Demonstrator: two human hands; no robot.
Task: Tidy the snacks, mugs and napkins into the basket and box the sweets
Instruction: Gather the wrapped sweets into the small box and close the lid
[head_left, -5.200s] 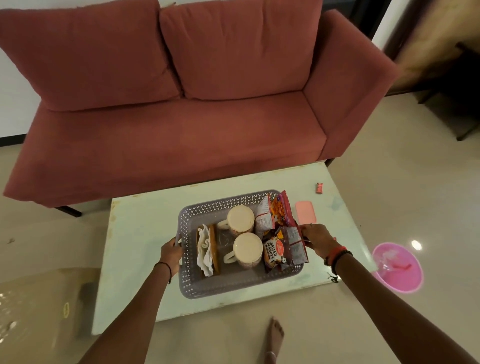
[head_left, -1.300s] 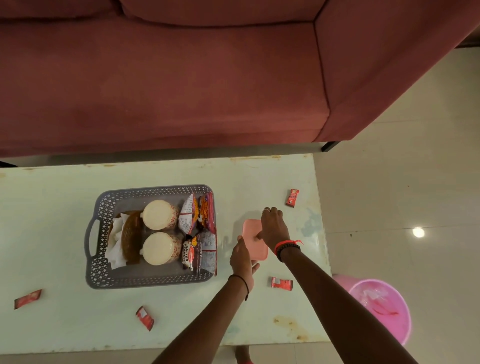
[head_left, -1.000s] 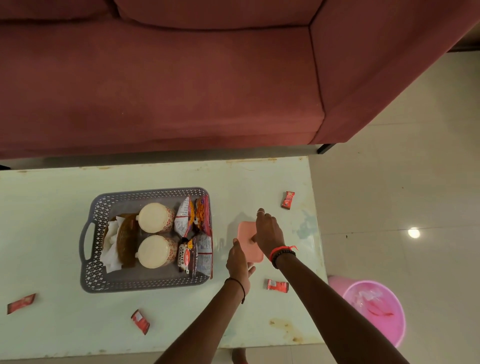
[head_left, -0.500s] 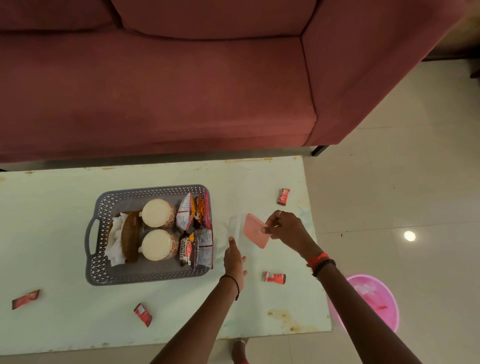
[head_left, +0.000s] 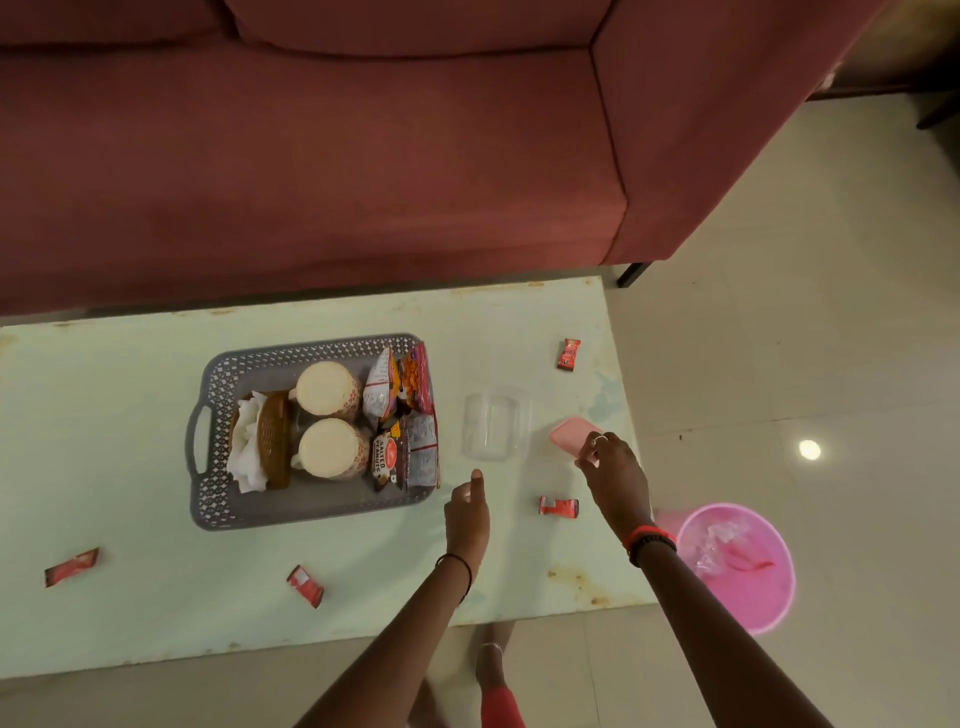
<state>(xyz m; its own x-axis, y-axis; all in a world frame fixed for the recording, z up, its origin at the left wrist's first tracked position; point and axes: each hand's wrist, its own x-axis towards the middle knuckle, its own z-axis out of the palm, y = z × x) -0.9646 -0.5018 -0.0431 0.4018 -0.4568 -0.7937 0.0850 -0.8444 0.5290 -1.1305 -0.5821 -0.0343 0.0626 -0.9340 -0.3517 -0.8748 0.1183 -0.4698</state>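
Head view looks straight down on our pale green table (head_left: 156, 613), where the grey basket (head_left: 208, 499) already holds what belongs in it: two cream mugs (head_left: 327, 387), the white napkins (head_left: 248, 447) beside a brown woven holder (head_left: 274, 441), and the snack packets (head_left: 400, 415) standing along its right wall. So we judge the basket part done and the sweets part begun.

Our right hand (head_left: 615, 478) pinches the pink lid (head_left: 571, 441) at its near edge and holds it tilted, low over the table, to the right of the clear plastic box (head_left: 496, 426). Kept there, the lid leaves the box mouth free and stays within reach for closing. The box stands open and looks empty, just beside the basket.

Our left hand (head_left: 467, 512) holds nothing; its fingers are loosely curled, with the thumb raised toward the box, hovering near its front edge, probably ready to steady it or start gathering.

Four red sweets lie scattered on the table: one at the far right (head_left: 568, 354), one between our hands (head_left: 558, 506), one near the front edge (head_left: 305, 586) and one at the far left (head_left: 71, 566). The nearest to our hands seems the natural first pick. A pink bin (head_left: 769, 613) stands on the floor to the right.
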